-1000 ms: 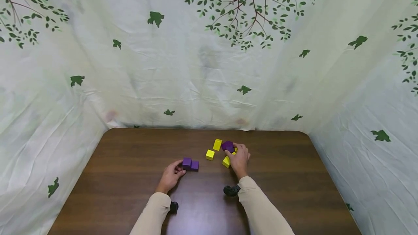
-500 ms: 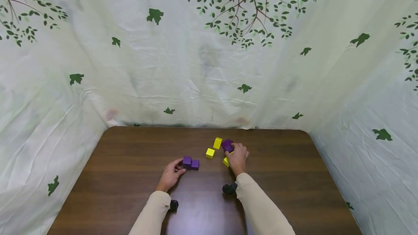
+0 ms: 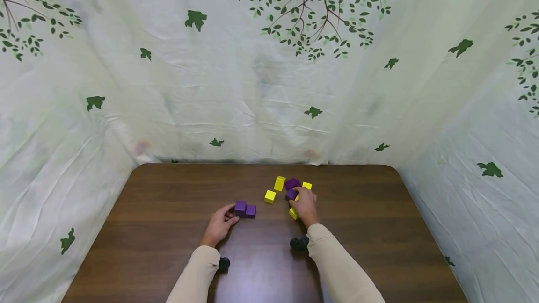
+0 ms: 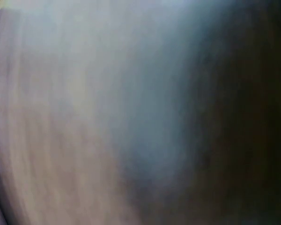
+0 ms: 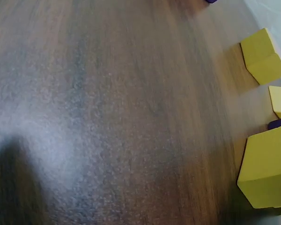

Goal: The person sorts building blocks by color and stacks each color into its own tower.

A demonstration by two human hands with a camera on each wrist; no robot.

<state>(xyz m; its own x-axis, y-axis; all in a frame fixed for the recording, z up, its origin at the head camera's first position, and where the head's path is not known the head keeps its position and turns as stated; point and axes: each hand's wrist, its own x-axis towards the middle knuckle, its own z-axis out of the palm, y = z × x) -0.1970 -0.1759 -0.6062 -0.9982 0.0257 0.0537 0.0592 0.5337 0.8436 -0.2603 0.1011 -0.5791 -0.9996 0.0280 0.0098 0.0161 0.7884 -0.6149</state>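
Note:
In the head view, my left hand (image 3: pixel 218 227) touches the left purple cube (image 3: pixel 240 208) with fingers and thumb at its near left side. A second purple cube (image 3: pixel 250 211) sits against it on the right. My right hand (image 3: pixel 306 205) bends over a loose cluster of blocks, index finger and thumb around a purple cube (image 3: pixel 291 194). A yellow block (image 3: pixel 297 198) shows partly behind those fingers. Another purple block (image 3: pixel 292 183) and a yellow one (image 3: pixel 307 185) lie just beyond, and a yellow block (image 3: pixel 294 213) lies below the thumb.
Two yellow blocks, one nearer (image 3: pixel 270 196) and one farther (image 3: pixel 280 183), stand between the hands on the brown table (image 3: pixel 177 191). A leaf-printed cloth (image 3: pixel 261 106) hangs behind the table. Large yellow block (image 5: pixel 267 164) fills the right edge of the right wrist view.
My right hand has shifted slightly left and toward me; the purple cube at its fingers now stands apart from the farther purple block. A yellow block behind the hand has come into view. The left hand stays put.

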